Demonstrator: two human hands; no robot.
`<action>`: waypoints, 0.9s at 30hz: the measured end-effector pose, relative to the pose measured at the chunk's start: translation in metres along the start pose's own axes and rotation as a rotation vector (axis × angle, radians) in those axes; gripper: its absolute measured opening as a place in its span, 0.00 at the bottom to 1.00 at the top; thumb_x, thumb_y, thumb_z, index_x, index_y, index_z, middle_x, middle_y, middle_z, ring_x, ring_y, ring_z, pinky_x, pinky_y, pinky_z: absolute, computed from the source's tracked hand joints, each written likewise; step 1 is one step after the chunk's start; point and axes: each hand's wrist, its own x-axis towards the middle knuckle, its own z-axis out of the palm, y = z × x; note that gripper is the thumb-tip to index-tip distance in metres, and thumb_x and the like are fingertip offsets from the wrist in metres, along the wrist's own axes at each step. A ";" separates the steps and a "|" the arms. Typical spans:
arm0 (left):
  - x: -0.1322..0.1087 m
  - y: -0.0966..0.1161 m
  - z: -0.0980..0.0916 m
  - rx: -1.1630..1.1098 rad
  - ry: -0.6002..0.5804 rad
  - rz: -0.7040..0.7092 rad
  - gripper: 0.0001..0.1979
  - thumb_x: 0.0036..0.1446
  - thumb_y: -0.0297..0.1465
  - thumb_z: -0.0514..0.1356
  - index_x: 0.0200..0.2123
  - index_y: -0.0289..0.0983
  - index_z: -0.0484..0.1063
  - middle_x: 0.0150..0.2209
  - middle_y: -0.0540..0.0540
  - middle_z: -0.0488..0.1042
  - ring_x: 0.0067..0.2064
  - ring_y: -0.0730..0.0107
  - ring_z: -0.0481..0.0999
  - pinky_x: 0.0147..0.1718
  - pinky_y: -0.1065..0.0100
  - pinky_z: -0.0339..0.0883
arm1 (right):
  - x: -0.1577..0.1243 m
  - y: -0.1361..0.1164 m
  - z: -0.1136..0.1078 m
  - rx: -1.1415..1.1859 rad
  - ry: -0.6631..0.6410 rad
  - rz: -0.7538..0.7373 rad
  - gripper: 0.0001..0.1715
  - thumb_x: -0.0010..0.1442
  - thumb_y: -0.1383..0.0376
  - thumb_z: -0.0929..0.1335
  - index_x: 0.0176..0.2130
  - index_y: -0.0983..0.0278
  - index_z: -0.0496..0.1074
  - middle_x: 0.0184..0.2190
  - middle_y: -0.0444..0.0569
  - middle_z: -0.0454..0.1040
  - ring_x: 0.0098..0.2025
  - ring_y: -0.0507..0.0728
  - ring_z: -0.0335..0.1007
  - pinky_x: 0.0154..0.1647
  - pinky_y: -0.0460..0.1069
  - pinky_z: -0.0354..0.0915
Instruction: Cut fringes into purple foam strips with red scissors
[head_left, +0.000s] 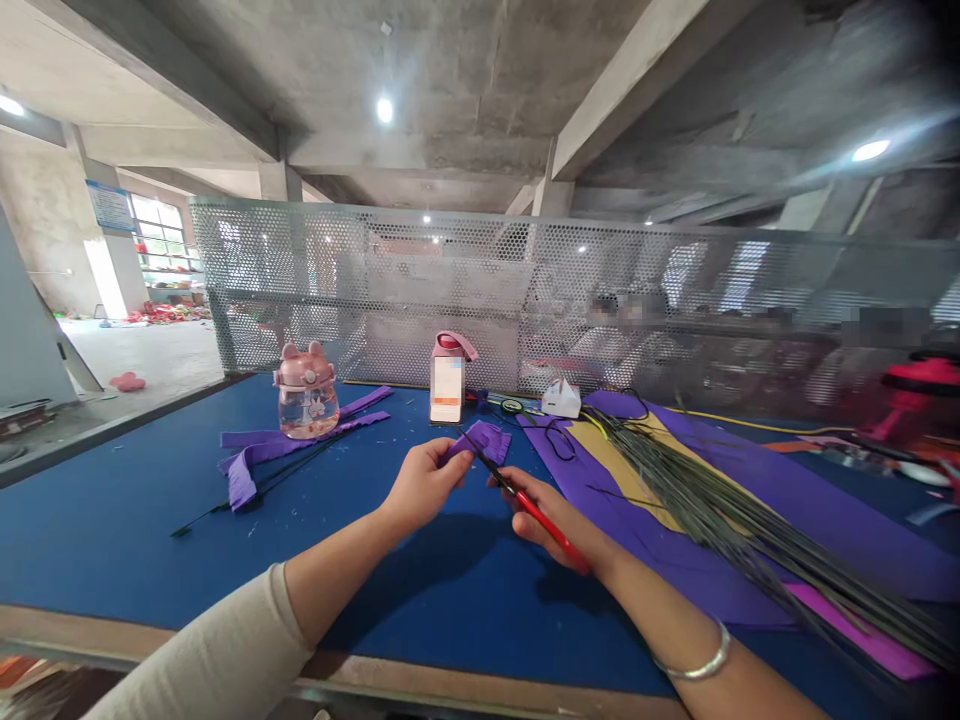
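Near the middle of the blue table, my left hand (429,480) pinches a small purple piece (491,442) between thumb and fingers. My right hand (551,522) is closed around a tool with red handles (551,530) and dark, narrow ends. Those dark ends point up and left, and they meet or overlap the purple piece beside my left fingertips. Whether they touch it is too small to tell. Further left, purple strips (259,460) with ruffled edges lie by a thin dark green stem (217,512).
A pink clear bottle (307,395) stands at the left, and a lit phone (448,390) leans upright at the back. Long green stems (697,480) lie over purple sheets (735,600) at the right. Behind the table (150,560) rises a perforated metal screen (442,270); people sit beyond it.
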 end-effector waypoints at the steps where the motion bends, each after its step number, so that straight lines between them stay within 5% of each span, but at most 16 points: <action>1: 0.000 0.000 0.000 -0.011 -0.004 0.000 0.16 0.53 0.42 0.56 0.30 0.32 0.69 0.18 0.54 0.62 0.18 0.82 0.55 0.18 0.75 0.48 | 0.000 0.000 0.000 0.014 -0.001 -0.008 0.40 0.51 0.37 0.60 0.48 0.64 0.60 0.27 0.42 0.55 0.24 0.50 0.45 0.23 0.44 0.50; 8: -0.001 0.004 0.001 -0.061 -0.033 -0.024 0.16 0.53 0.42 0.56 0.29 0.33 0.67 0.17 0.56 0.58 0.18 0.82 0.53 0.18 0.75 0.47 | -0.002 -0.005 -0.002 0.090 -0.021 -0.009 0.38 0.52 0.37 0.60 0.47 0.63 0.61 0.27 0.43 0.55 0.26 0.51 0.48 0.25 0.45 0.52; 16: -0.001 0.005 0.001 -0.063 -0.030 -0.027 0.16 0.52 0.42 0.57 0.28 0.33 0.67 0.17 0.56 0.58 0.18 0.82 0.52 0.18 0.75 0.46 | 0.002 -0.003 0.005 0.064 0.098 0.005 0.36 0.53 0.40 0.62 0.42 0.68 0.66 0.23 0.40 0.52 0.22 0.48 0.43 0.21 0.44 0.45; 27: -0.003 0.007 0.001 -0.074 -0.009 -0.024 0.16 0.52 0.42 0.57 0.27 0.34 0.65 0.17 0.56 0.57 0.17 0.82 0.52 0.17 0.75 0.46 | 0.002 -0.002 0.005 -0.077 0.179 -0.018 0.29 0.57 0.46 0.63 0.42 0.68 0.69 0.27 0.46 0.65 0.25 0.50 0.54 0.26 0.44 0.55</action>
